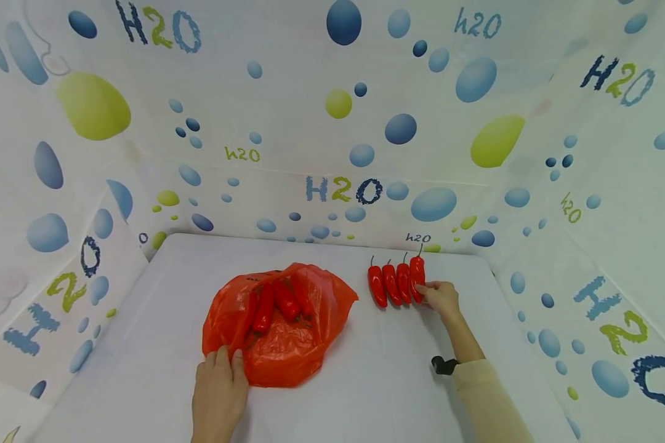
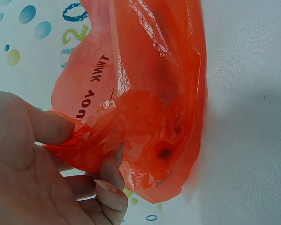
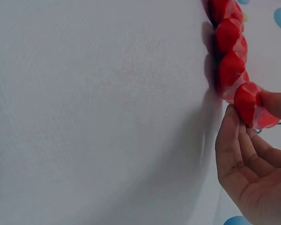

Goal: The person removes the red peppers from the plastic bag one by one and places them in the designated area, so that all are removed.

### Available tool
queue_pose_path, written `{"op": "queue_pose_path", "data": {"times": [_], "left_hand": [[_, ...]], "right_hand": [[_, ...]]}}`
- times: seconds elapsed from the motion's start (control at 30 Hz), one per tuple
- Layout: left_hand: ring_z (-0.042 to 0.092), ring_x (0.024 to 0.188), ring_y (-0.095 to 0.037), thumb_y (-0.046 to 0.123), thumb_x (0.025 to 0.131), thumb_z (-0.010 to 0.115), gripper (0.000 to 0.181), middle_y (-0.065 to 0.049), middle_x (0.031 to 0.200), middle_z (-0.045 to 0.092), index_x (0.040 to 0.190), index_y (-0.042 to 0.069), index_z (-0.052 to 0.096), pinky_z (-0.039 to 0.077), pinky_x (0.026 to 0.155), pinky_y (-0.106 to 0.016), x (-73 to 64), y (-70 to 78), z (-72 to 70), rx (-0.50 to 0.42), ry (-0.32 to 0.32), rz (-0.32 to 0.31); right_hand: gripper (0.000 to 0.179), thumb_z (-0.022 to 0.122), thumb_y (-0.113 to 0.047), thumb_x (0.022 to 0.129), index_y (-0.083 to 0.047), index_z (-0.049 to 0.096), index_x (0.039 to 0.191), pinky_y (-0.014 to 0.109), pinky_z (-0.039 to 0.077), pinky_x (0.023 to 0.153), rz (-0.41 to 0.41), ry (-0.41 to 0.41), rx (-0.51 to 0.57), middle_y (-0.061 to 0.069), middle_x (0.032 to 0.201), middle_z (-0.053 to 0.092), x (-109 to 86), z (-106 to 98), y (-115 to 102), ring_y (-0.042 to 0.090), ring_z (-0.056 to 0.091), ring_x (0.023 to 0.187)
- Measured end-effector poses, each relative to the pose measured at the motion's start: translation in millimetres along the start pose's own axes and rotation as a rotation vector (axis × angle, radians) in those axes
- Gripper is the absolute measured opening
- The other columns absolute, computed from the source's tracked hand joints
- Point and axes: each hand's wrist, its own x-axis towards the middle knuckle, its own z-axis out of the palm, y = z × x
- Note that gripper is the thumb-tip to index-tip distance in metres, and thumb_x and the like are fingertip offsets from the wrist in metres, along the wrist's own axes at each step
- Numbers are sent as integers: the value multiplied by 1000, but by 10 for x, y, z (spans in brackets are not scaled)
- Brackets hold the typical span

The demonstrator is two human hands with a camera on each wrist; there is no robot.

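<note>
Nearest, the left hand (image 1: 219, 389), curled, pinches loose plastic (image 2: 90, 143). On the white surface (image 1: 388, 369), that plastic forms a red bag (image 1: 279, 363) holding peppers (image 1: 264, 311); to its right, the right hand (image 1: 442, 297), half curled, pinches the rightmost pepper (image 1: 417, 269) of four.

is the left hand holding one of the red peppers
No, the left hand pinches a gathered part of the red plastic bag.

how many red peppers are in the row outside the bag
4, side by side right of the bag: leftmost pepper, second pepper, third pepper, and rightmost pepper, pinched by the right hand.
</note>
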Motion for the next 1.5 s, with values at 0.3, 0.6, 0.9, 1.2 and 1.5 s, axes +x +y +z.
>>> {"op": "queue_pose_path", "data": {"times": [0.3, 0.6, 0.9, 1.2, 1.5], "left_hand": [[52, 102, -46, 21, 110, 47, 43, -33, 117, 58, 131, -16, 51, 48, 84, -59, 2, 0, -7, 8, -18, -21], [51, 102, -45, 22, 110, 46, 42, -32, 118, 58, 131, -15, 51, 48, 84, -58, -4, -9, -10, 11, -21, -27], [51, 103, -45, 23, 110, 46, 43, -32, 118, 58, 130, -15, 52, 48, 84, -58, -15, -9, -19, 13, -17, -27], [50, 101, -44, 22, 110, 46, 43, -31, 117, 58, 131, -15, 51, 48, 84, -57, -20, 2, -24, 24, -30, -36], [51, 102, -45, 22, 110, 47, 42, -31, 116, 57, 130, -14, 52, 47, 85, -59, -36, 25, -27, 16, -7, -9]], "right_hand": [[48, 69, -31, 100, 8, 65, 128, 32, 59, 77, 6, -13, -32, 19, 108, 73, 55, 18, 103, 28, 69, 93], [51, 66, -29, 101, 8, 61, 135, 35, 60, 82, 23, -24, -4, 19, 108, 75, 41, 19, 108, 28, 73, 94], [50, 66, -30, 101, 8, 62, 134, 32, 60, 78, 20, -24, -37, 20, 109, 74, 38, 6, 125, 29, 71, 93], [50, 63, -30, 102, 2, 60, 140, 32, 59, 77, 39, -11, -66, 19, 115, 69, 52, 3, 182, 29, 65, 96], [54, 63, -35, 102, 4, 59, 138, 30, 59, 77, 44, 7, -51, 20, 115, 69, -2, -23, 164, 29, 66, 96]]}}
